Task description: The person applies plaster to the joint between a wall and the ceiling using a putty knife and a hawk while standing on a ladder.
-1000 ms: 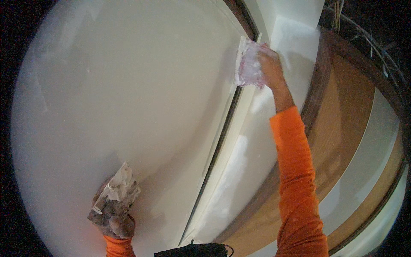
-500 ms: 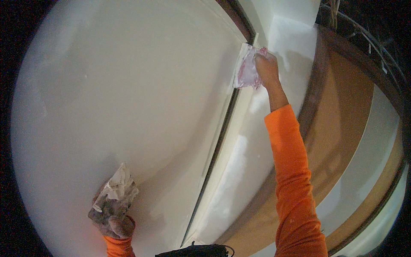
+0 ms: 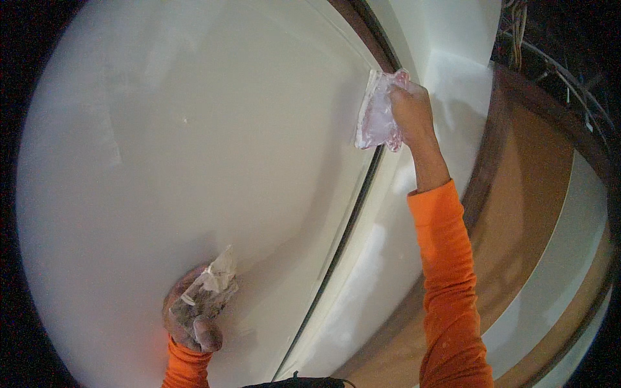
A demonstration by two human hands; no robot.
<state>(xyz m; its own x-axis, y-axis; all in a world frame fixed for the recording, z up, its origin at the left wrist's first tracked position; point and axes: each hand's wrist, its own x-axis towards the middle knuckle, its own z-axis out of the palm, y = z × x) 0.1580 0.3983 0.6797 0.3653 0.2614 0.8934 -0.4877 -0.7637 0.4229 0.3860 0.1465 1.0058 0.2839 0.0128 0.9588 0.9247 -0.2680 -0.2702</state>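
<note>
My right hand (image 3: pixel 411 110) is closed round a flat, whitish spreader (image 3: pixel 380 115) with reddish edges, smeared with white paste. The spreader's long edge lies at the pale panel (image 3: pixel 226 149), right where the dark groove (image 3: pixel 343 249) runs along the panel's border. Low on the left, my left hand (image 3: pixel 191 317) grips a grey, paste-crusted plate (image 3: pixel 206 304) with the thumb across its face. A lump of white putty (image 3: pixel 220 271) sits along the plate's upper edge. My left fingers are partly hidden behind the plate.
Beyond the groove is a white strip (image 3: pixel 362 278) with brighter patches. Further right curve a brown band (image 3: pixel 482 155), a tan panel (image 3: pixel 530 187) and a grey-white band (image 3: pixel 550 258). Loose cables (image 3: pixel 517 32) hang in a dark gap at the upper right.
In the picture, my left hand and its plate have shifted right and slightly up. The right hand with the spreader sits slightly lower and further right; the view itself has also shifted.
</note>
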